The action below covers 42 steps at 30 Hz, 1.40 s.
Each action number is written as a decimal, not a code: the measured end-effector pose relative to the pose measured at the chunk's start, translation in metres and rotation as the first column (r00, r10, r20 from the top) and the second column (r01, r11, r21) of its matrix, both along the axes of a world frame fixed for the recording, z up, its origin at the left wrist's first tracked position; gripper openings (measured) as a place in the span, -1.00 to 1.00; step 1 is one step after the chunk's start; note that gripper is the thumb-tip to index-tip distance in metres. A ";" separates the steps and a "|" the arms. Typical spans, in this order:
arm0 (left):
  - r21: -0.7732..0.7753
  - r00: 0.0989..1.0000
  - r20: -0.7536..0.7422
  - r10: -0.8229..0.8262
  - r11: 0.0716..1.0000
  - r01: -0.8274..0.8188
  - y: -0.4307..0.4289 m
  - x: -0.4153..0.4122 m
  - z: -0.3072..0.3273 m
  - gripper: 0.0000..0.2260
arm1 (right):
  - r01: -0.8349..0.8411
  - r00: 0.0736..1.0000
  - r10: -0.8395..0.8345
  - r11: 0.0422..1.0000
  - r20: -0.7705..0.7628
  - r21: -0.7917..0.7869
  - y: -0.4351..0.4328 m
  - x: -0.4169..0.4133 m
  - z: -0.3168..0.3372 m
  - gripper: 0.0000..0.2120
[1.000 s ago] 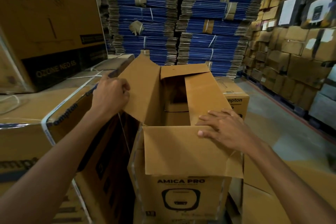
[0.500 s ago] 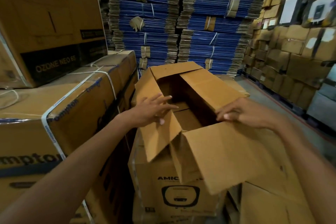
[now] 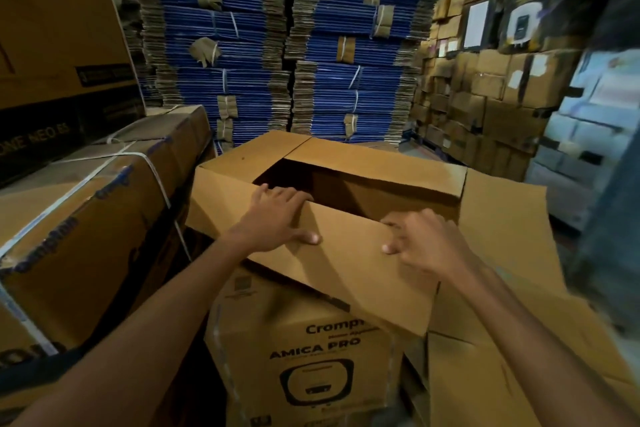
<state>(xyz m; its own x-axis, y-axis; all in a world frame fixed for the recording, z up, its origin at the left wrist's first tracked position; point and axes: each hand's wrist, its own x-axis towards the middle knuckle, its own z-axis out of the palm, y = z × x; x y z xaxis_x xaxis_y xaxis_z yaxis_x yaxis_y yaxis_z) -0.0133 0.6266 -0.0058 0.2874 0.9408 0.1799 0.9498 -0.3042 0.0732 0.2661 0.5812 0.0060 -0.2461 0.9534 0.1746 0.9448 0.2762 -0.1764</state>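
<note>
An open brown cardboard box (image 3: 346, 270) with its flaps spread lies tilted on top of a printed "AMICA PRO" carton (image 3: 311, 357). My left hand (image 3: 273, 218) grips the near flap's upper edge at the left, thumb on the outer face and fingers over the edge. My right hand (image 3: 426, 243) grips the same flap edge further right, thumb on the outer face and fingers curled over it. The box's dark inside shows nothing.
A strapped brown carton (image 3: 90, 218) stands at the left under a larger "OZONE NEO" box (image 3: 59, 45). Tall stacks of flat blue cartons (image 3: 277, 45) fill the back. Stacked brown boxes (image 3: 485, 97) line the right. Flat cardboard (image 3: 485, 374) lies at lower right.
The box has turned and tipped toward me. Both hands have moved from the side flaps onto the near flap's edge and now grip it.
</note>
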 end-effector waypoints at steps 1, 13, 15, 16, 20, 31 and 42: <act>0.009 0.999 -0.010 0.047 0.999 -0.047 0.002 -0.013 0.000 -0.25 | 0.024 1.000 -0.024 1.000 0.002 -0.012 0.001 0.011 0.000 -0.56; 0.208 0.990 0.080 0.115 0.969 -0.130 -0.024 0.051 -0.023 -0.32 | -0.076 0.985 0.104 0.977 -0.136 0.197 0.021 -0.037 -0.015 -0.77; 0.237 0.992 0.057 0.109 0.964 -0.119 -0.028 0.056 -0.024 -0.36 | -0.098 0.979 0.140 0.961 -0.149 0.257 0.026 -0.056 -0.024 -0.78; 0.232 0.994 0.031 0.102 0.967 -0.106 -0.029 0.054 -0.022 -0.38 | -0.097 0.978 0.145 0.953 -0.151 0.286 0.028 -0.061 -0.029 -0.78; 0.118 0.997 -0.041 0.058 0.992 -0.053 -0.024 0.029 -0.001 -0.36 | -0.095 0.968 0.180 0.906 -0.173 0.412 0.034 -0.057 -0.049 -0.74; 0.470 0.844 -0.388 0.370 0.867 -0.164 -0.024 -0.016 0.064 -0.68 | -0.099 0.948 0.243 0.839 -0.206 0.536 0.040 -0.047 -0.065 -0.73; 0.266 0.634 -0.305 0.711 0.702 -0.660 -0.031 -0.088 0.060 -0.50 | -0.084 0.949 0.251 0.781 -0.189 0.618 0.039 -0.050 -0.067 -0.76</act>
